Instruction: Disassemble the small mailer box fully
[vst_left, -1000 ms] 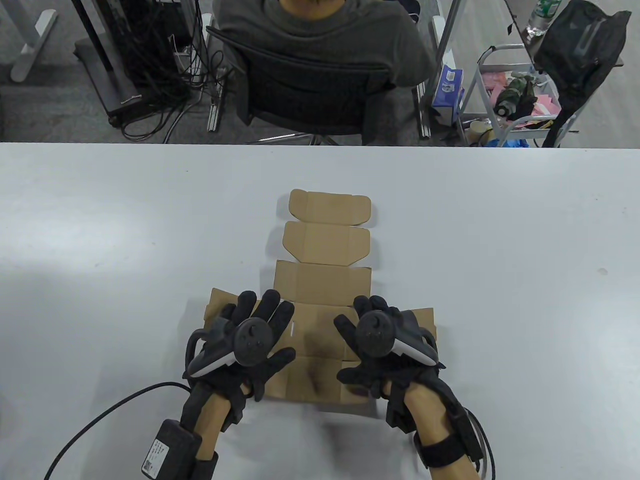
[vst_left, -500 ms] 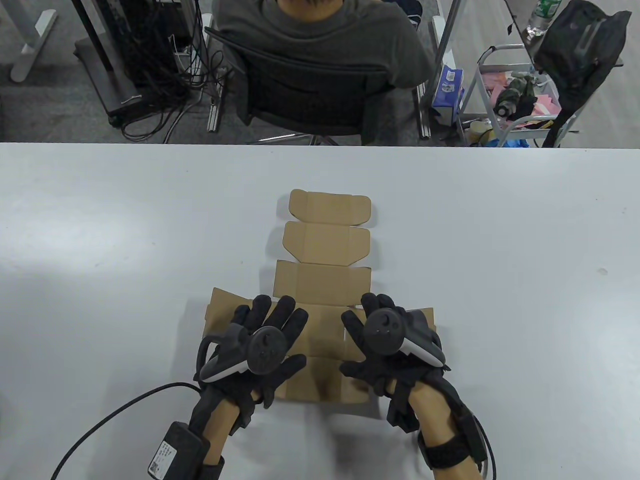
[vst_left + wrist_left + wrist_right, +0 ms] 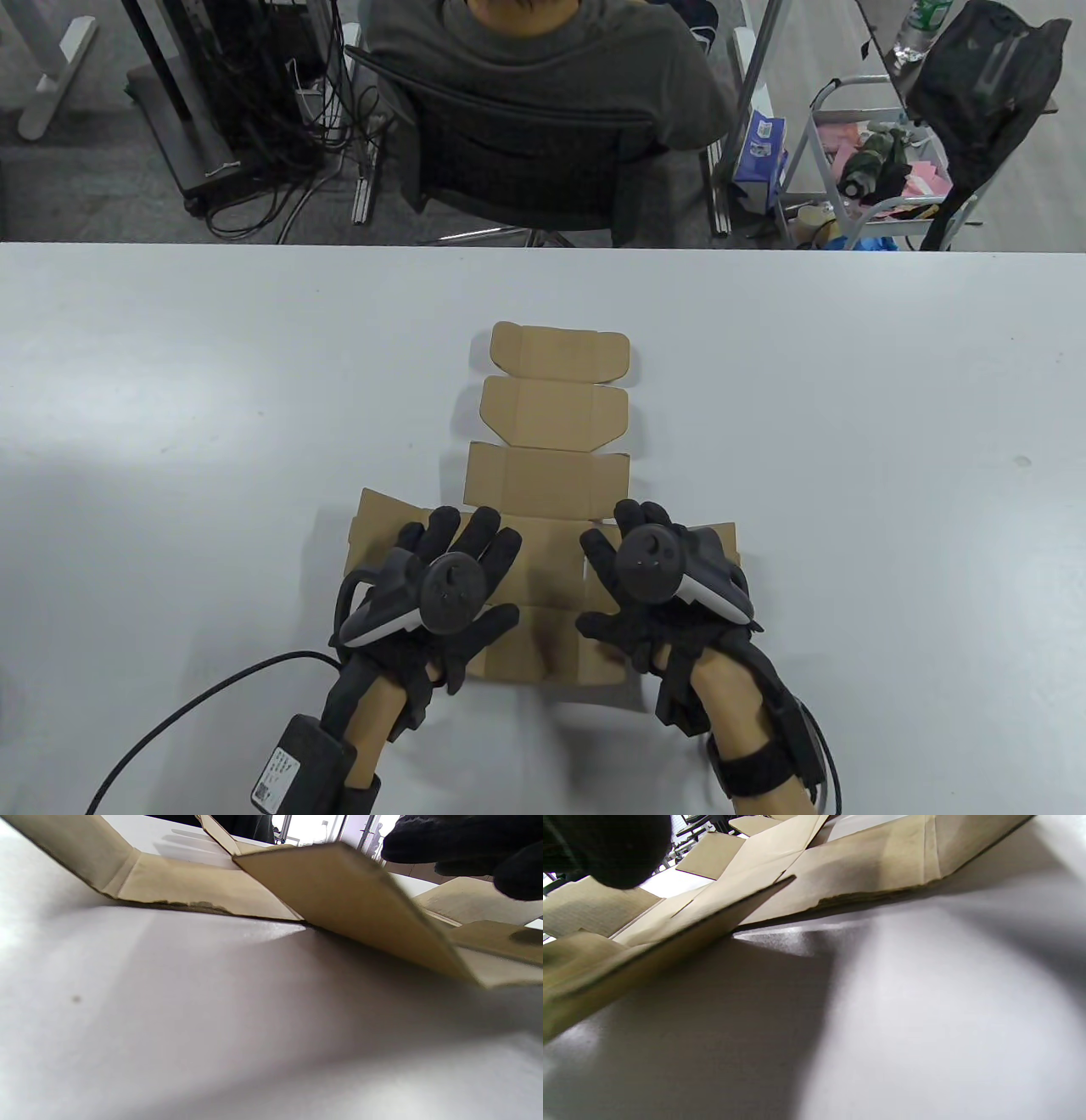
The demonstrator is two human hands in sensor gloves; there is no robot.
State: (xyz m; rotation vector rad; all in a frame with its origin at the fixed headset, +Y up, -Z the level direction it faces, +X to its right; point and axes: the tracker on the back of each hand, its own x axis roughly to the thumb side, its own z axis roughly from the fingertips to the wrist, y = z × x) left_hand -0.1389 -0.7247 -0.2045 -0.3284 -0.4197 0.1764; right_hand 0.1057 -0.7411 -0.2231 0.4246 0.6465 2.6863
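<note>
Cardboard of the mailer box [image 3: 547,475] lies unfolded on the table [image 3: 848,424], its lid panels stretching to the far side; left hand [image 3: 441,586] and right hand [image 3: 653,577] rest palm-down on the near panels, fingers [image 3: 475,531] spread, apparently to press the creases flat; both wrist views show a near flap [image 3: 352,899] standing up off the table, so the springy board probably needs that pressure before it counts as fully flat.
</note>
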